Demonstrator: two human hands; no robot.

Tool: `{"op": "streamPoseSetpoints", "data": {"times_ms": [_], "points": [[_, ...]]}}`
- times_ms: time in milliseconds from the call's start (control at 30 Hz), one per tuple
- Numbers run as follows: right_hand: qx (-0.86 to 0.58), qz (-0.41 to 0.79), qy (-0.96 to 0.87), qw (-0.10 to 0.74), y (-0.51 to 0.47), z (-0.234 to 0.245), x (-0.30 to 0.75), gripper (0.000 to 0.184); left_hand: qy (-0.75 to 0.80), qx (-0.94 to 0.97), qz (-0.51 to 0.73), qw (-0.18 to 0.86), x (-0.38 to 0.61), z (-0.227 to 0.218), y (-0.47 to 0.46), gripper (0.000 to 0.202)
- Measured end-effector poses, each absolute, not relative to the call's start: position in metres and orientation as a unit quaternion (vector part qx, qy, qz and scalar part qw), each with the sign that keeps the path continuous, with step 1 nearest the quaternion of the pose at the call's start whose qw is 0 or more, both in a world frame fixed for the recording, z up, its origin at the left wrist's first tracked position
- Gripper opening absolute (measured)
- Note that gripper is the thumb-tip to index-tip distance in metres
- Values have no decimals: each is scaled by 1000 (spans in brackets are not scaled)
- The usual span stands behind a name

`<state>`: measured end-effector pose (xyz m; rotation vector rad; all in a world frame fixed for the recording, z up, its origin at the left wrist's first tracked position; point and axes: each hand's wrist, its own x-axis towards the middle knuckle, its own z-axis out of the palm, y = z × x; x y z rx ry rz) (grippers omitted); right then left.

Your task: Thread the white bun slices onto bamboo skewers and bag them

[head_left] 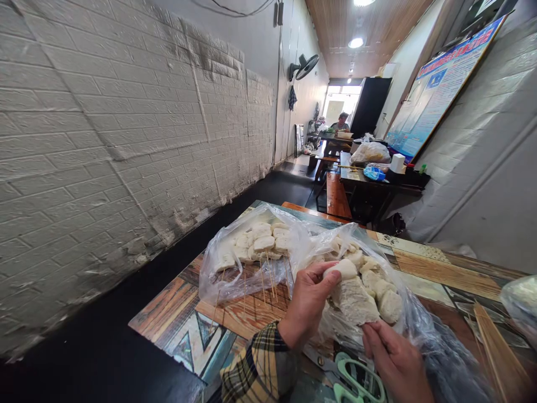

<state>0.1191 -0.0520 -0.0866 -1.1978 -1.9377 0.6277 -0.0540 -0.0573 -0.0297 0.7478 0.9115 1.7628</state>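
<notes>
My left hand (312,296) is closed on the upper end of a pale, spongy dough-like piece (356,301), thumb on top. At its lower edge, the fingers of my right hand (392,352) pinch the same piece; whether a skewer is in them I cannot see. Beneath and behind it lies an opened clear plastic bag (405,280) with similar pale pieces (390,305). To the left, a second clear bag (213,274) holds pale pieces on skewers (263,280), whose thin sticks point toward me. Green-handled scissors (358,380) lie below my hands.
The patchwork wood-print table (163,319) ends at the left, beside a white brick-patterned wall (126,140). A bundle of thin sticks (497,347) and another plastic bag (520,302) are at the right. Beyond stand a bench (338,196), a cluttered table (356,176) and a seated person (342,123).
</notes>
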Motion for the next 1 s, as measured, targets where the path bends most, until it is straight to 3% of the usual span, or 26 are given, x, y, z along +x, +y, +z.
{"op": "streamPoseSetpoints", "data": {"times_ms": [467, 1000], "points": [[-453, 382, -735, 330, -22, -104, 137, 40, 369, 260, 748, 487, -65, -27, -55, 38], [-480, 291, -717, 413, -26, -102, 133, 38, 366, 267, 738, 500, -62, -27, -55, 38]]}}
